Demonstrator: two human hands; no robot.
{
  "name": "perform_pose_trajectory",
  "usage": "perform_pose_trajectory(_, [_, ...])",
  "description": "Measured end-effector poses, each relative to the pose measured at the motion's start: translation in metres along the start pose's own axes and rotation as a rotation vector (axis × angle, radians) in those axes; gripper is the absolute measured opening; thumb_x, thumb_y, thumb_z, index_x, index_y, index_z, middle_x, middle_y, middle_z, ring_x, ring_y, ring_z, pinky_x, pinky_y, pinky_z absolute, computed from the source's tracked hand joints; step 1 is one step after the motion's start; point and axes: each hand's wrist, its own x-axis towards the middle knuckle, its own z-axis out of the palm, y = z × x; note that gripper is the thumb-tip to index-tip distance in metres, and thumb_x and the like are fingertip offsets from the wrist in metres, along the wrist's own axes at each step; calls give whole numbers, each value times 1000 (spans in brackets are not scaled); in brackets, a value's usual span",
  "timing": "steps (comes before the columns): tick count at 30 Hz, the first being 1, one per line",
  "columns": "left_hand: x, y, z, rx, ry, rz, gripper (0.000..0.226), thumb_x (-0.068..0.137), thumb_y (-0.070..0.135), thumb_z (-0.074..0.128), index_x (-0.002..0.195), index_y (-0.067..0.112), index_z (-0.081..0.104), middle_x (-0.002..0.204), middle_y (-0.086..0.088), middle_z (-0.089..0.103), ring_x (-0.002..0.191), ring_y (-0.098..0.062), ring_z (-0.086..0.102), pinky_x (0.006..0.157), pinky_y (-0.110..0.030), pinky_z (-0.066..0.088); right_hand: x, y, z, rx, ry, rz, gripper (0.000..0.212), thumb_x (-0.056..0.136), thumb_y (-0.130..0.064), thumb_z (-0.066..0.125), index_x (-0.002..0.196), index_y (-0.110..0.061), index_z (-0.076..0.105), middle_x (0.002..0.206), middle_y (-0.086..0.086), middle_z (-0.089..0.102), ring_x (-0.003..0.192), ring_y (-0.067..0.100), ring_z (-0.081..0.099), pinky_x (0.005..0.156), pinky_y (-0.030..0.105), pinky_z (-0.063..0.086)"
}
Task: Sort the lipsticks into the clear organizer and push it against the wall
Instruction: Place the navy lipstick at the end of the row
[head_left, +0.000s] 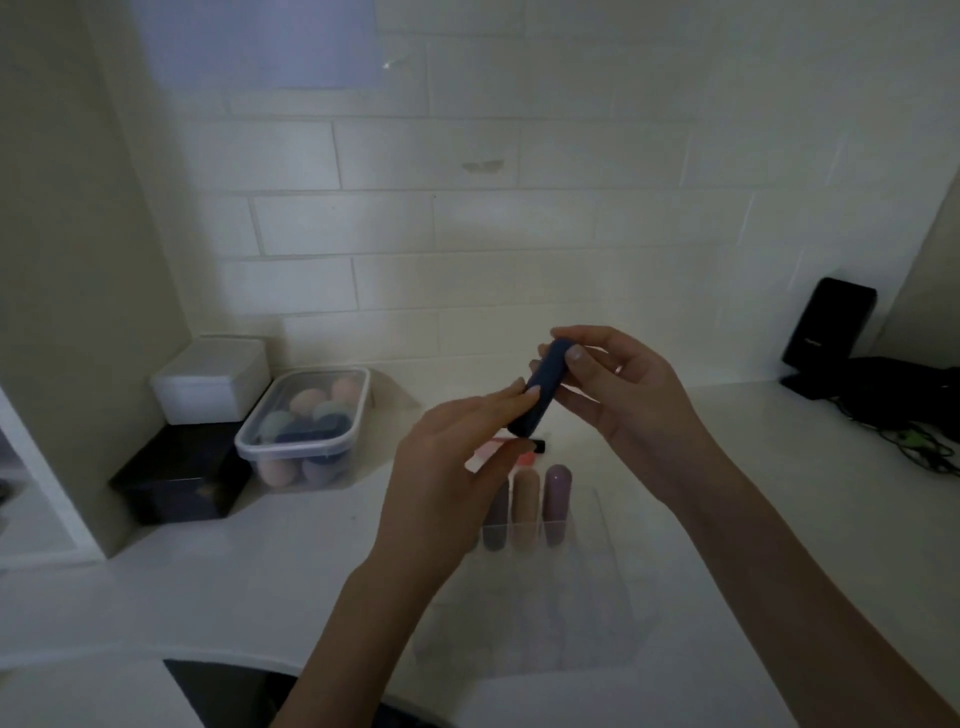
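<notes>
1. One white tiled wall (519, 223) forms the back of the scene; one white counter (260, 587) meets it along the base.
2. One clear organizer (587, 597) stands on the counter in the near centre, well apart from the wall. Its walls are faint and the exact number of compartments cannot be told.
3. Two hands are raised above the organizer. The left hand (441, 478) and the right hand (634, 395) both hold one item between them.
4. One lidded clear container (306, 431) sits at the left, holding several rounded sponges in peach, green and blue; an exact count cannot be told.
5. One white box (213, 379) rests on one black box (176, 483), just beside the clear container, to its left.
6. One black upright device (831, 322) leans at the right corner, with dark cables next to it.
7. One dark blue lipstick (540, 395) is held tilted in the air, over the far edge of the organizer. The right thumb and fingers are clamped on its upper end; the left fingertips touch its lower half.
8. Three lipsticks stand upright in the far row of the organizer: one mauve (496, 519), one tan (525, 506), one pale lilac (557, 499).
9. More pink and red items (527, 457) lie on the counter behind the organizer, partly hidden by the left hand; their count cannot be told.
</notes>
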Motion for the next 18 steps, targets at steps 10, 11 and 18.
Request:
perform_pose_trajectory(10, [-1, 1, 7, 119, -46, 106, 36, 82, 25, 54, 112, 9, 66, 104, -8, 71, 99, -13, 57, 95, -11, 37, -1, -4, -13, -97, -105, 125, 24, 78, -18, 62, 101, -12, 60, 101, 13, 70, 91, 26, 70, 75, 35, 58])
perform_pose_trajectory(11, [-1, 1, 6, 129, -56, 112, 36, 82, 24, 52, 112, 9, 66, 106, -4, 70, 102, -12, 54, 98, -10, 32, -1, -6, -16, -121, -97, 115, 23, 77, -17, 63, 99, -12, 60, 101, 14, 68, 89, 27, 70, 74, 35, 58])
perform_pose_trajectory(18, [-13, -10, -16, 39, 184, -85, 28, 82, 6, 48, 102, 22, 60, 102, 19, 58, 96, 1, 54, 87, -13, 43, -2, -19, -44, -331, -193, 184, 24, 84, 8, 58, 88, -15, 65, 98, 11, 63, 94, 32, 70, 83, 40, 58])
